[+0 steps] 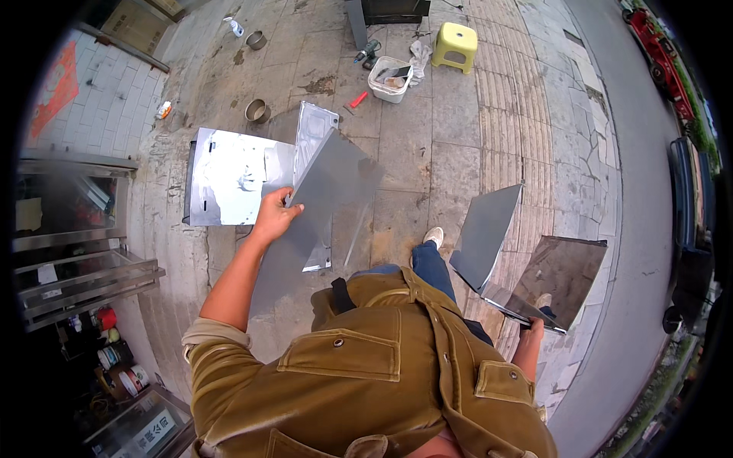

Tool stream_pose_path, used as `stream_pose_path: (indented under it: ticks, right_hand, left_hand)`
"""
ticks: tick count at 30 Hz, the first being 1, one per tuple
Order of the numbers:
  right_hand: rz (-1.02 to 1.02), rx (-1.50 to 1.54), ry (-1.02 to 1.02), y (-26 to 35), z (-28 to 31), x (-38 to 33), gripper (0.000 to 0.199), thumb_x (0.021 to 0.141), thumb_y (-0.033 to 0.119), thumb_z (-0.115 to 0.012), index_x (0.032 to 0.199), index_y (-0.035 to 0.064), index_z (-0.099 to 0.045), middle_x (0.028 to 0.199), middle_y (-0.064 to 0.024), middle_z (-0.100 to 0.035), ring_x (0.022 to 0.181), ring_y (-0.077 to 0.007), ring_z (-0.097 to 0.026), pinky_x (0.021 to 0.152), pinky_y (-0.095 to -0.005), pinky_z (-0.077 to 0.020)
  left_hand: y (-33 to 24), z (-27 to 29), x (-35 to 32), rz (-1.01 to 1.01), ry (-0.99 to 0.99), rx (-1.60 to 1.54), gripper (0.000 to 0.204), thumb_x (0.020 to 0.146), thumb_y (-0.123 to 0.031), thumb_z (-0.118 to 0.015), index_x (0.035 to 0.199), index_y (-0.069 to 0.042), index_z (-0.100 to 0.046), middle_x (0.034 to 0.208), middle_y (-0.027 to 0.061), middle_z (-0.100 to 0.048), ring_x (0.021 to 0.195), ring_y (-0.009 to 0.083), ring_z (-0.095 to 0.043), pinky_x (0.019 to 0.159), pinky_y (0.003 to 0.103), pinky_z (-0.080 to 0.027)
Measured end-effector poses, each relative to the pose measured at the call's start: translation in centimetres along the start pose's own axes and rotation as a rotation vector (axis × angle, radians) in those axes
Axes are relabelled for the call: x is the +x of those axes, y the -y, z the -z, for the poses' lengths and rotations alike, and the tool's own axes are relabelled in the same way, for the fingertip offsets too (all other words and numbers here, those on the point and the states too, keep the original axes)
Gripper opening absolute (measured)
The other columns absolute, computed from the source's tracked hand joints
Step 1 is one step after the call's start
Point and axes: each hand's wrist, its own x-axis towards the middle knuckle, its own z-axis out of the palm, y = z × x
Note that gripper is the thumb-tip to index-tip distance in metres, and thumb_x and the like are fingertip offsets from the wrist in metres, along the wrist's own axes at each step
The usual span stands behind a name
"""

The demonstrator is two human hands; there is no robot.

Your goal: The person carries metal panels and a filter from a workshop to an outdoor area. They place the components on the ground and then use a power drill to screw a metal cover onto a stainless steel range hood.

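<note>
My left hand [276,217] is closed on the edge of a large flat grey panel [324,187], thumb on its face. Beyond that panel stand a shiny silver metal sheet [314,126] and, left of it, a bright reflective metal panel [233,175] with dark slots along one side. Out to the right, my right hand [533,328] is closed on the lower edge of an angled panel piece. It has a dark glossy mirror-like face [561,275] and a grey upright face [489,237]. Its fingers are partly hidden.
Ahead on the paving are a white bucket [388,82] of tools, a power drill [368,53], a red-handled scraper [356,102], a yellow stool [456,47], metal rings [258,111] and a spray bottle [234,27]. Metal shelving [84,282] lines the left; a road [641,191] runs right.
</note>
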Motion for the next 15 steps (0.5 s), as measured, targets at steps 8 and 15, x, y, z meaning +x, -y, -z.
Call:
stream_pose_path:
  ticks: [8, 15]
  right_hand:
    - [-0.044, -0.294, 0.041, 7.8, -26.3, 3.1, 0.008, 0.067, -0.003, -0.048, 0.074, 0.0015, -0.047, 0.081, -0.0117, -0.053, 0.073, -0.0276, -0.056, 0.070, -0.0380, -0.0524]
    - [0.356, -0.599, 0.345, 10.5, -35.4, 15.4, 0.009, 0.069, -0.002, -0.047, 0.077, 0.0005, -0.049, 0.080, -0.0115, -0.054, 0.073, -0.0272, -0.056, 0.072, -0.0366, -0.0522]
  left_hand:
    - [4.7, 6.0, 12.1, 0.297, -0.256, -0.146, 0.020, 0.077, -0.002, -0.061, 0.096, 0.003, -0.059, 0.082, 0.0078, -0.063, 0.070, 0.0128, -0.058, 0.064, 0.027, -0.047]
    - [16.2, 17.8, 20.7, 0.620, -0.498, 0.150, 0.037, 0.076, -0.012, -0.066, 0.109, 0.000, -0.056, 0.093, 0.0129, -0.063, 0.081, 0.0225, -0.061, 0.074, 0.032, -0.047]
